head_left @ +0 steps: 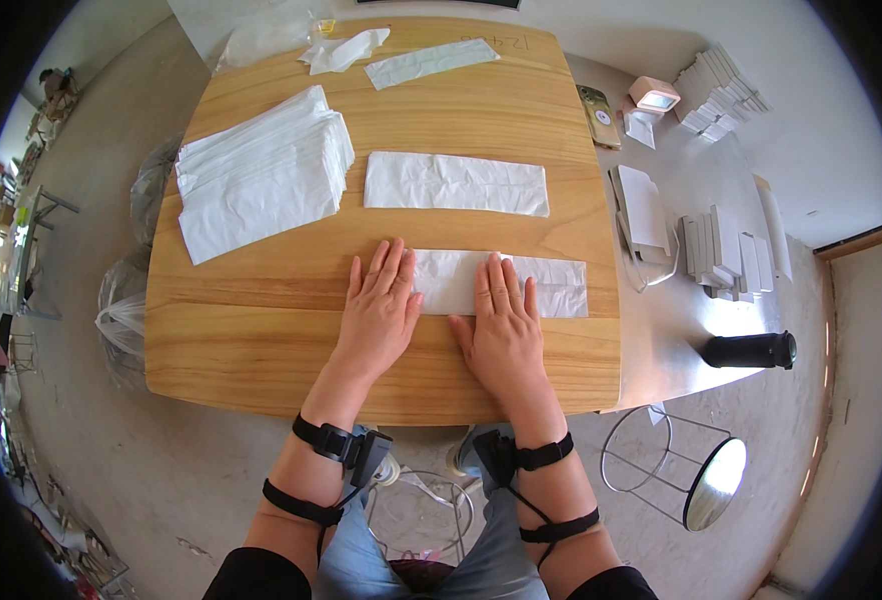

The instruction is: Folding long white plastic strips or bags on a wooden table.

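A crinkled white strip [451, 281], like a thin plastic bag folded flat, lies lengthwise on the wooden table in front of me. My left hand [382, 300] rests palm down over its left end, fingers stretched out. Flat across its middle lies my right hand [506, 310], with the thumb spread to the left. Neither hand grips anything. Beyond them is a second folded white strip [457, 184], untouched. To its left a thick, fanned stack of white sheets or bags [261, 170] sits on the table.
At the table's far side are another white strip [432, 64] and a crumpled white piece [345, 50]. On the side table to the right lie a phone [599, 117], stacks of white boxes [726, 250] and a black cylinder [751, 350]. A round stool [716, 484] stands below.
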Demonstrator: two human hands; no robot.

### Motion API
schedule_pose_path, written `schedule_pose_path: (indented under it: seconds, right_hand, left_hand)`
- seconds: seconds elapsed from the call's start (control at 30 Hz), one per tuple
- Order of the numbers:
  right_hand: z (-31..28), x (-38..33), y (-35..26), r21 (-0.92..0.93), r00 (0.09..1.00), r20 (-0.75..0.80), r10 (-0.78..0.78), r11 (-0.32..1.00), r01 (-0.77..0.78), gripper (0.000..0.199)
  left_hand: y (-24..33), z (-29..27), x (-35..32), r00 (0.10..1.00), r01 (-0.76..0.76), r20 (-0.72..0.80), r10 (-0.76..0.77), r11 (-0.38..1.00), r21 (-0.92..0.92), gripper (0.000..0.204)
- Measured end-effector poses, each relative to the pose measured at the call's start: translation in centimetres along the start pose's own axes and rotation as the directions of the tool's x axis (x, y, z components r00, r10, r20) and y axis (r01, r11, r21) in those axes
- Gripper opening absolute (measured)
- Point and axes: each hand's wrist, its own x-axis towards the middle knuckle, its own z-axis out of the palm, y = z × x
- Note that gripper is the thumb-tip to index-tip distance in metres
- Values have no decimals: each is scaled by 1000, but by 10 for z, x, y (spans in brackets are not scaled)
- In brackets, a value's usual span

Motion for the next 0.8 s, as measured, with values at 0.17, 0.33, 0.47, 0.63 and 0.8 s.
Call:
schedule_pose_path:
  seconds: [0.17, 0.33, 0.47, 0.63, 0.8]
  right_hand:
    - [-5, -4, -1, -1, 1000, 14, 6, 1000, -6, 69]
    - [-4, -6, -1, 7, 999, 31, 5, 1000, -6, 70]
    - [-6, -5, 0, 31, 1000, 19, 4, 1000, -4, 68]
    - [-14, 5, 6, 127, 994, -98, 46, 991, -33, 62]
    - [-6, 10, 15, 296, 965, -217, 149, 952, -80, 47]
  left_hand:
    - [1, 0, 0, 1000, -1, 0, 1, 1000, -11, 53]
    - [0, -2, 0, 1000, -1, 27, 2, 1000, -7, 55]
    - [1, -9, 5, 998, 4, 55, -3, 1000, -15, 54]
    - [-21, -9, 30, 997, 71, -29, -77, 984, -166, 47]
    - [-39, 1, 67, 988, 60, -147, -50, 996, 68, 44]
